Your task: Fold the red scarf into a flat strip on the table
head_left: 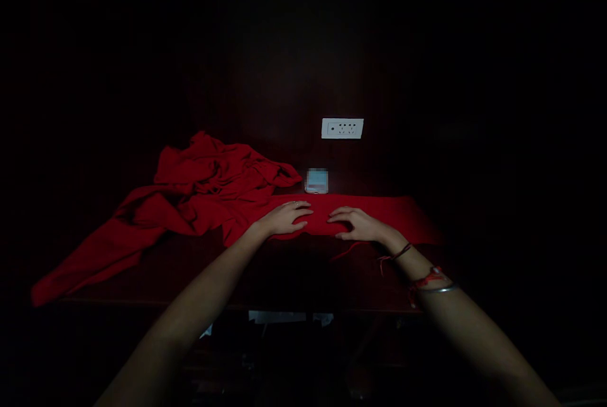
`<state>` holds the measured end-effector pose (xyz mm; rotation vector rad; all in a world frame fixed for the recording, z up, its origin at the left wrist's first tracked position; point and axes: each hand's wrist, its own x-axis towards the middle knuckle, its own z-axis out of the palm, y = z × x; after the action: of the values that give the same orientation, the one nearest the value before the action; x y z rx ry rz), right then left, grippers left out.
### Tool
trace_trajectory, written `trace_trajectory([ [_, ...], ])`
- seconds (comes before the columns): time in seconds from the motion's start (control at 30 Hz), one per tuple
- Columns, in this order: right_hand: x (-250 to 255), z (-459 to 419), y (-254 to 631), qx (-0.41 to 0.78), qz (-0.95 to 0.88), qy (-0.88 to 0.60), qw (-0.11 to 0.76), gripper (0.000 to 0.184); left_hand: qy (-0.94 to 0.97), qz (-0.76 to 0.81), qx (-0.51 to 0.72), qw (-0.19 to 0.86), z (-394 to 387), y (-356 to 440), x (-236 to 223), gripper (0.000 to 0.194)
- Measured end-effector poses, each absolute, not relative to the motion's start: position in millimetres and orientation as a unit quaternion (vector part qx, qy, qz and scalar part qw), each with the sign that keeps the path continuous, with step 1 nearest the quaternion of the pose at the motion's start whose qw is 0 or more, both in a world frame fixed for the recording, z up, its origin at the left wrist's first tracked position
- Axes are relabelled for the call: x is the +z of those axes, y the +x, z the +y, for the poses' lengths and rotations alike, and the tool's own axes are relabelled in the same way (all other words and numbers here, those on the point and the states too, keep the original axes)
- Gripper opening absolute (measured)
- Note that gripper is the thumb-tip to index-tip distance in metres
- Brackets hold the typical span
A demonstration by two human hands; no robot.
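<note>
Resting on the red cloth (253,205), my left hand (288,217) lay palm down, fingers loosely spread, ring worn, nothing gripped. My right hand (356,224) arched over the same cloth, thumb apart from the fingers; I could not tell whether its fingertips pinched any fabric.

Clock positions were read from the gap between my hands. The cloth was soft and matte: a flat band beneath both hands reached toward 3 o'clock, a crumpled, deeply creased heap sat at 10, and a narrow tapering length ran between 8 and 9 toward the front edge of the dark table (284,274).

At 12 o'clock, a small device (317,181) with a pixelated screen stood close by the cloth's far edge. Beyond it, between 12 and 1, was a white rectangular socket plate (342,128). A rigid silver bangle (443,289) circled my right forearm. Darkness hid the outer surroundings.
</note>
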<state>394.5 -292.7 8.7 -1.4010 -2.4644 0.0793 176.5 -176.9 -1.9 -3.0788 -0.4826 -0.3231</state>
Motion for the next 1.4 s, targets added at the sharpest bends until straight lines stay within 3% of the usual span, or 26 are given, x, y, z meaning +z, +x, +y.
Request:
trace_trajectory([
  [0.13, 15, -296, 393, 0.001, -0.865, -0.473, 0.169, 0.019, -0.99, -0.097, -0.097, 0.041, -203, 179, 15, 0.042],
  [0.27, 17, -298, 392, 0.01, -0.861, -0.477, 0.174, 0.019, -0.988, -0.108, -0.07, 0.09, -211, 184, 18, 0.022],
  [0.53, 14, -294, 394, 0.051, -0.85, -0.494, 0.177, 0.019, -0.98, -0.124, -0.096, 0.121, -207, 186, 15, 0.015],
  [0.77, 12, -294, 394, 0.037, -0.851, -0.491, 0.181, 0.02, -0.982, -0.123, -0.105, 0.098, -212, 189, 11, 0.023],
  [1.03, 23, -303, 388, 0.022, -0.848, -0.491, 0.197, 0.015, -0.98, -0.126, -0.11, 0.111, -214, 191, 11, 0.015],
  [1.4, 24, -310, 386, 0.054, -0.869, -0.476, 0.121, 0.017, -0.993, -0.045, -0.075, 0.08, -219, 186, 15, 0.015],
])
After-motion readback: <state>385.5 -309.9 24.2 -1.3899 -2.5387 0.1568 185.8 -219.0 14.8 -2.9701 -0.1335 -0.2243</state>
